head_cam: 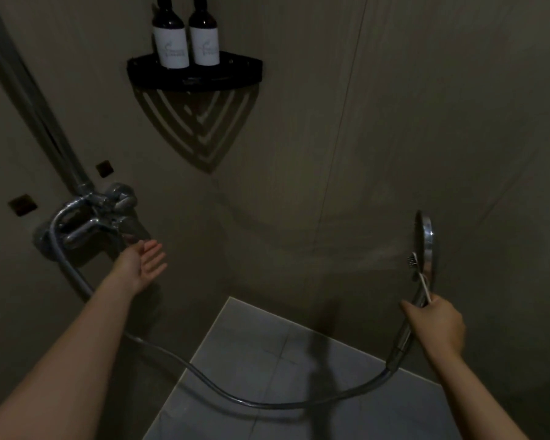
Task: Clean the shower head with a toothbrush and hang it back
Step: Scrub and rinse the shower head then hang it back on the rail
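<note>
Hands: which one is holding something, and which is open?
The right hand grips the shower head handle together with the toothbrush. The left hand is open, palm up, by the faucet.

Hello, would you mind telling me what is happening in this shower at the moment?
A person is standing in a dim shower stall. Their right hand grips the shower head by its handle, with a toothbrush held alongside it in the same grip. Their left hand is open and reaching toward the chrome tap on the wall. The hose loops loosely from the tap to the handle. The shower head is not hung back yet.
</note>
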A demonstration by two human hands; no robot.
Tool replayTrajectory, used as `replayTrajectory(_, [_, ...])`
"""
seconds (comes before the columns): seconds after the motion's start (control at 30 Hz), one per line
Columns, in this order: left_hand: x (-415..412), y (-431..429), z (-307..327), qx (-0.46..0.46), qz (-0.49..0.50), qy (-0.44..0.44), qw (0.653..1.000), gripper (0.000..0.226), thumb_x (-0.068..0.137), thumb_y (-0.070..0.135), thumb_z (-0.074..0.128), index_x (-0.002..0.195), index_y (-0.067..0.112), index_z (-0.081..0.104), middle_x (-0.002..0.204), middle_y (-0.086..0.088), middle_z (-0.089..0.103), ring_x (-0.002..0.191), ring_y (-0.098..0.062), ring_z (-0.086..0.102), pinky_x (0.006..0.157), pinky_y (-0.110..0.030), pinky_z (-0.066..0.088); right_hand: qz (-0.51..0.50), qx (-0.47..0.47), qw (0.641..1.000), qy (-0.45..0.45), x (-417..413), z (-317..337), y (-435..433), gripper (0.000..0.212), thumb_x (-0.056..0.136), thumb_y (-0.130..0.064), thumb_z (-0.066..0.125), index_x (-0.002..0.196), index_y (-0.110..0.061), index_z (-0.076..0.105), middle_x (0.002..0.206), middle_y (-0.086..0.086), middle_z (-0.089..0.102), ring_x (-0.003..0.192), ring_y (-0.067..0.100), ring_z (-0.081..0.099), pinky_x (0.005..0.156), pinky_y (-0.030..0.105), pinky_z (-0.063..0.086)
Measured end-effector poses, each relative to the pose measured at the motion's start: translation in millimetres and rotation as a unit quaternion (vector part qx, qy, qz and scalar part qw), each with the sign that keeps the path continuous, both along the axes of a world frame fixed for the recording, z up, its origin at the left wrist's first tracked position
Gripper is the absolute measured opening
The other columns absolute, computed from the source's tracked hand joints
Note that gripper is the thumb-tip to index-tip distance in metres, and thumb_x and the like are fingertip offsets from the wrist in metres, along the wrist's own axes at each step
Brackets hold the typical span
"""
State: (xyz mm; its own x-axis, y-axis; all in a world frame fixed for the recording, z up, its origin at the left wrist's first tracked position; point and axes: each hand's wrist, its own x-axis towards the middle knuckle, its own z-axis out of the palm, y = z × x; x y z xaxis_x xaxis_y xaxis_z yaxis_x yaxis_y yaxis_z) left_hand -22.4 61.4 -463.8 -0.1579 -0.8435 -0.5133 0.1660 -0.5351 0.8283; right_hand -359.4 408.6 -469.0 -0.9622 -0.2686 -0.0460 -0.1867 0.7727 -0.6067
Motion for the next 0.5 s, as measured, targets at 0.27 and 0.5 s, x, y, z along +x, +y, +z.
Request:
replayTrajectory(0.27, [2,0,-9,-0.060,-0.051,-0.086,0.993,0.045,0.102,0.027,0.025,0.143,0.010,0.035,0.149,-0.006,0.039,0.140,-0.018,0.033,0.110,-0.040,0.028,-0.014,-0.011,1.000,-0.010,1,2,0,0.032,0.076,-0.030,0.073,0.086,0.000,0.068,0.091,0.027,0.068,0.089,0.044,0.064,0.073,0.040,0.050])
replayTrajectory(0.5, [3,-1,-16,-0.084,-0.055,-0.106,0.989,0.044,0.101,0.025,0.028,0.141,0.010,0.036,0.147,-0.008,0.041,0.138,-0.019,0.035,0.106,-0.042,0.029,-0.017,-0.012,1.000,-0.011,1,5,4,0.033,0.077,-0.030,0.073,0.086,0.001,0.068,0.090,0.027,0.068,0.090,0.044,0.064,0.072,0.039,0.049])
